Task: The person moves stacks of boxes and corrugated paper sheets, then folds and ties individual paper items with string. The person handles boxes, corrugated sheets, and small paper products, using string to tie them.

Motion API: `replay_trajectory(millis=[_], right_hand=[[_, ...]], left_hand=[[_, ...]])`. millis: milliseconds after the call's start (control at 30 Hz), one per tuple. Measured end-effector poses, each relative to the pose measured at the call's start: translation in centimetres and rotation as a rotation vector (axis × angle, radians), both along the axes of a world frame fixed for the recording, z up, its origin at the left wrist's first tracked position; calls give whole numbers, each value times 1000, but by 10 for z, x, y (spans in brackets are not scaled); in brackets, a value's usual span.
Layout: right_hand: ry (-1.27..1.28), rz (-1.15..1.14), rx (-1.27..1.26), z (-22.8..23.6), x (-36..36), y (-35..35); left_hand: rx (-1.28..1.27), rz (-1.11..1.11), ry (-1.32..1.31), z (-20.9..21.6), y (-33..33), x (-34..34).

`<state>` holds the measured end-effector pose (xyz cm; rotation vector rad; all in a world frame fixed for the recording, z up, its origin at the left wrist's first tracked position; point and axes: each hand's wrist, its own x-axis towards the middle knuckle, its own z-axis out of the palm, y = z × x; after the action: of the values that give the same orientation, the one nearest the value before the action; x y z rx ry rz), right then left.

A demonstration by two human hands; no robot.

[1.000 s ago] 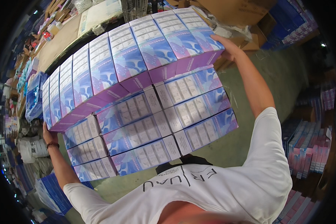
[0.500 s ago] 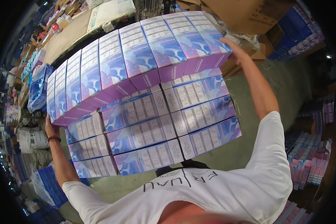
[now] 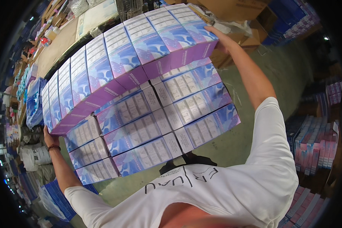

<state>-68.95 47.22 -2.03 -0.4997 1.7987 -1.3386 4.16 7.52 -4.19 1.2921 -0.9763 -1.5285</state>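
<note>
Head view — left hand [image 3: 50, 139] and right hand [image 3: 223, 41] clamp the box row [image 3: 117, 53] endwise — whole-row handling, seemingly, needing even pressure next

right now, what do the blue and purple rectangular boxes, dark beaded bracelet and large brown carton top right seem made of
The blue and purple boxes look like smooth, perhaps glossy printed card: crisp edges, soft highlights. The beaded bracelet could be wood, stone or plastic; too small to tell. The brown carton is probably matte corrugated cardboard, from its dull brown panels.

Hands [image 3: 221, 40] wide apart (arms [image 3: 250, 72] outspread)
</note>
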Motion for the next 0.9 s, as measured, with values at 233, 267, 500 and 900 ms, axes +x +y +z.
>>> replay_trajectory(millis=[233,267,500,900], right_hand=[[-127,-9,-89,-16,-5,4],[-162,-25,-107,-18,-6,4],[-127,-119,-128,-24,-13,39],[-373,-726,71,-154,96,501]], left_hand=[[48,-66,55,-8,-13,10],[66,-54,71,-10,-14,10],[-71,-8,104,-13,-5,8],[-532,426,-211,30,171,-40]])
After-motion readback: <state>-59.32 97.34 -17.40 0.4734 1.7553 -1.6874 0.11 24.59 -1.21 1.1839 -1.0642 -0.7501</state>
